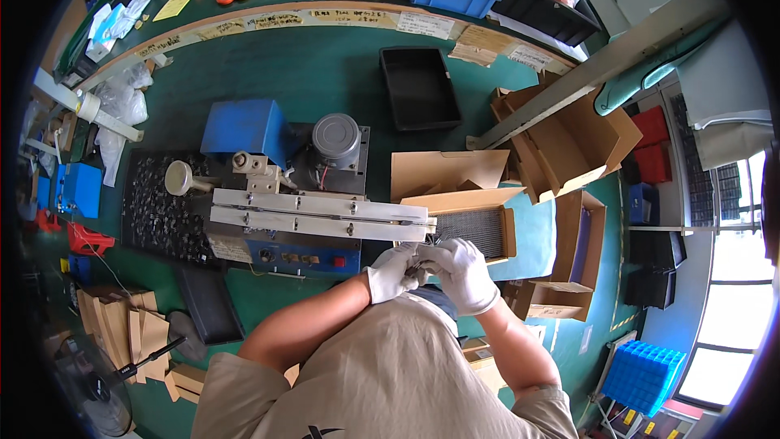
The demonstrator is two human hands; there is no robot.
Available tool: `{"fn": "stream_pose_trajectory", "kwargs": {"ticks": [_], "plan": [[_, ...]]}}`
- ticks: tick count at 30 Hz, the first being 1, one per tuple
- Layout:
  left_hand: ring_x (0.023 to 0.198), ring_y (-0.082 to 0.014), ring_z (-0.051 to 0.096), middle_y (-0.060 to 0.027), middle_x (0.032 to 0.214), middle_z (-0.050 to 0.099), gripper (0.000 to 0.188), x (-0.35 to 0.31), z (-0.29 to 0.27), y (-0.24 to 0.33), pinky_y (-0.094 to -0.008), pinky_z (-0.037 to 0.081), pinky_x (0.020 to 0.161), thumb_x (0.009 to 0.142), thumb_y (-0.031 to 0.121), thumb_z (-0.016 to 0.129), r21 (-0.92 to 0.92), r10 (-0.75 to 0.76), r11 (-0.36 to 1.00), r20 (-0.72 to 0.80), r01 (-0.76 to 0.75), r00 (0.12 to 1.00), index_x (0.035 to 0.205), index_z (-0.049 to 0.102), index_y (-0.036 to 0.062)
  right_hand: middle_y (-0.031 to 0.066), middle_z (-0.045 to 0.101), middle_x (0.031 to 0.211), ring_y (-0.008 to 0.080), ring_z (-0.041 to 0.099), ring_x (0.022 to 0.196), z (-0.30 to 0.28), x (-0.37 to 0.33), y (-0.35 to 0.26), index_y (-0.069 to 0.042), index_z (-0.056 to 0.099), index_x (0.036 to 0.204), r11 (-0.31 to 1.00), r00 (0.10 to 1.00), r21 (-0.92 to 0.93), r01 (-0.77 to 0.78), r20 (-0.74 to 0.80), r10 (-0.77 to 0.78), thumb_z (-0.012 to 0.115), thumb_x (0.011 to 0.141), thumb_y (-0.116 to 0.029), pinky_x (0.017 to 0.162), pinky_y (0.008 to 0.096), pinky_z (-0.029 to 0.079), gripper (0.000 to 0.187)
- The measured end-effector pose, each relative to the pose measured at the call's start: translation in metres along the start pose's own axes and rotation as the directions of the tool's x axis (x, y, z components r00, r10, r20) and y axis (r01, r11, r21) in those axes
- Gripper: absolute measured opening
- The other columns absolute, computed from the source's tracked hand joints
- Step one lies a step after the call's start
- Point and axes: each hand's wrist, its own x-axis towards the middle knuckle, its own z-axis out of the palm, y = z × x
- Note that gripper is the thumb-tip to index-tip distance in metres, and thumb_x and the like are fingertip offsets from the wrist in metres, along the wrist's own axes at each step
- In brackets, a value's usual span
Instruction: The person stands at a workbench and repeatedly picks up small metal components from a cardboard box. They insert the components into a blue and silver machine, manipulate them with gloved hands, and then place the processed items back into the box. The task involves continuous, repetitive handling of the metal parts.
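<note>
Green worktop (276,65) spreads across the room, with a bright window (735,309) at three o'clock and a raised shelf (244,12) at twelve. Open surface lies between shelf edge and machine (321,228); the person's body hides part of the near edge. Two white-gloved hands meet before the chest: left hand (392,273) and right hand (461,272) have curled fingers, fingertips together; whether they pinch something small, I cannot tell. One machine, with two pale rails, sits at ten o'clock, its rail end just beside the fingers. One carton (509,232) of dark pieces (473,229) stands past one o'clock. One black tray (421,88) lies at twelve, another at nine.
</note>
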Motion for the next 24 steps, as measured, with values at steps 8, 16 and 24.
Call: {"fn": "stream_pose_trajectory", "kwargs": {"ticks": [8,16,24], "plan": [[0.048,-0.01,0.044,-0.0015,0.07,0.056,0.043,0.001,-0.004,0.0,-0.0226,0.034,0.041,0.109,0.042,0.038,-0.085,0.019,0.996,0.094,-0.011,0.995,0.111,0.06,0.0052,0.0113,0.065,0.082,0.0328,0.063,0.078,-0.011,0.007,0.007,-0.008,0.069,0.094,0.999,0.998,0.026,-0.044,-0.036,0.045,0.07,0.084,-0.01,0.071,0.0437,0.051,0.01],[0.051,-0.0087,0.04,0.0006,0.072,0.053,0.046,-0.003,-0.007,0.002,-0.0224,0.034,0.046,0.109,0.042,0.04,-0.005,0.024,1.0,0.078,-0.024,0.997,0.121,0.061,0.0031,0.0169,0.067,0.095,0.0392,0.064,0.091,-0.026,0.027,0.01,-0.004,0.066,0.099,0.984,0.971,-0.047,-0.171,-0.177,0.161,0.066,0.088,-0.004,0.081,0.0457,0.051,0.01],[0.06,-0.014,0.052,-0.005,0.079,0.06,0.042,-0.001,-0.011,0.003,-0.0254,0.043,0.053,0.111,0.036,0.032,0.004,0.053,0.999,0.074,-0.053,0.996,0.121,0.059,0.0045,0.015,0.066,0.088,0.0357,0.064,0.085,-0.021,0.045,-0.007,-0.002,0.068,0.099,0.994,0.99,-0.101,-0.039,-0.141,0.024,0.068,0.084,-0.003,0.078,0.044,0.051,0.015]]}}
